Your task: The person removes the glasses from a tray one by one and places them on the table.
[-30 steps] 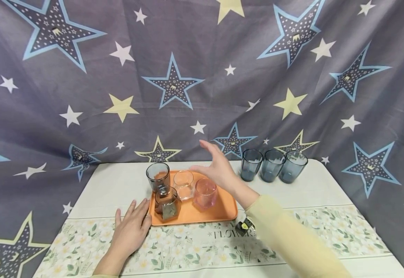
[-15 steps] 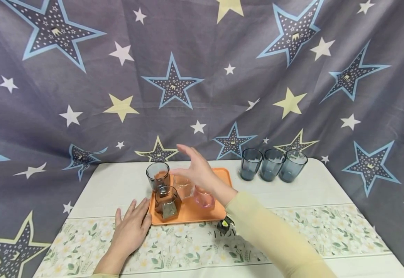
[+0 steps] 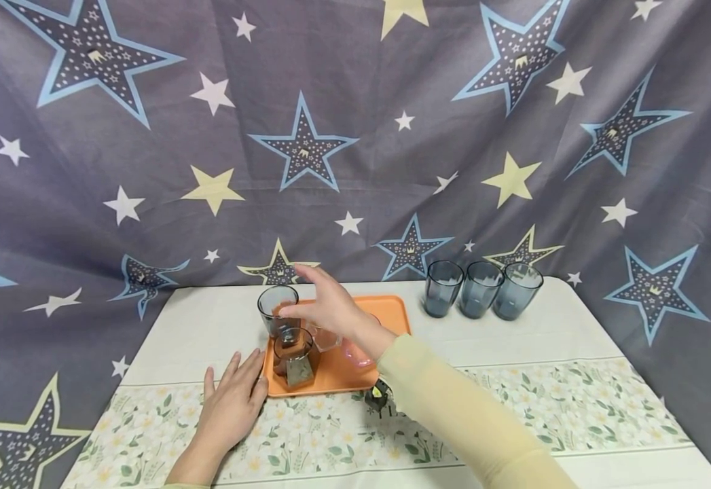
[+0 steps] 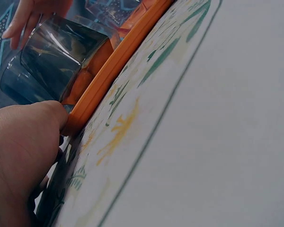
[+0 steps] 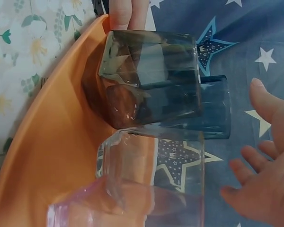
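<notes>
The tray is touched at eight o'clock by the straight-fingered left hand. The right hand is held, thumb and fingers apart, near the tray's blue glass at ten o'clock.

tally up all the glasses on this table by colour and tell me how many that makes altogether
Blue glasses: 4
Smoky grey glass: 1
Clear glass: 1
Pink glass: 1
Total: 7
</notes>
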The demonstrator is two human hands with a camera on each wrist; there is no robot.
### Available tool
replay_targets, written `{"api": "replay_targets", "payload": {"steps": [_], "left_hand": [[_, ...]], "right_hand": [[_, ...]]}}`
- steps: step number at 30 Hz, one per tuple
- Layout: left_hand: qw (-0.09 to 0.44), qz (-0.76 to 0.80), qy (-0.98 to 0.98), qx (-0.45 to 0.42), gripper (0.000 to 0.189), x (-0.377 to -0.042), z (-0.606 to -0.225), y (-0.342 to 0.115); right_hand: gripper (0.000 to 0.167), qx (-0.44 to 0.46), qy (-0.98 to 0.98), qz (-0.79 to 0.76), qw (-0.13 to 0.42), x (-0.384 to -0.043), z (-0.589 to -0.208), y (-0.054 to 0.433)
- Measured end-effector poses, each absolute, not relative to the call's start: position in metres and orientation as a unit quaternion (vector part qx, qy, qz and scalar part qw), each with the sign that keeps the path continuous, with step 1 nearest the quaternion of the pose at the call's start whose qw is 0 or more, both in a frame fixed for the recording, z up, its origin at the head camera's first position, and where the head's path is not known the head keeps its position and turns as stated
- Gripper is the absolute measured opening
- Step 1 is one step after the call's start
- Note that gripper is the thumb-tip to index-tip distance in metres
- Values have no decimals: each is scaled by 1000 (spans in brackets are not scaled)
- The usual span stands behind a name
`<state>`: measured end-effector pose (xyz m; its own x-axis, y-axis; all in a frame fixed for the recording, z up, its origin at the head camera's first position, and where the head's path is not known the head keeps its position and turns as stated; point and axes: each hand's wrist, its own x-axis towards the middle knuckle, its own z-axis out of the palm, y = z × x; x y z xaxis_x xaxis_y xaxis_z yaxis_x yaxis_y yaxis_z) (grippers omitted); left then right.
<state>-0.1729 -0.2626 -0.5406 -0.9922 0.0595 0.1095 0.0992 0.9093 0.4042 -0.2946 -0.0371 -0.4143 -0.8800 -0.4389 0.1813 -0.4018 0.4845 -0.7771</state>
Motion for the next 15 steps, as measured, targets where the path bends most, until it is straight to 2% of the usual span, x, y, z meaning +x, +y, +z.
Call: {"api": "replay_targets", "payload": {"steps": [6,15], "left_hand": [[46,-209,-976,-40,56,-173,-540,-262],[46,-206,-977,-42,56,-172,-540,-261]], "right_hand": [[96,-240,874,-420,41,-296,-421,-44],[95,-230,885,-402,38,-293,-430,-51]]}}
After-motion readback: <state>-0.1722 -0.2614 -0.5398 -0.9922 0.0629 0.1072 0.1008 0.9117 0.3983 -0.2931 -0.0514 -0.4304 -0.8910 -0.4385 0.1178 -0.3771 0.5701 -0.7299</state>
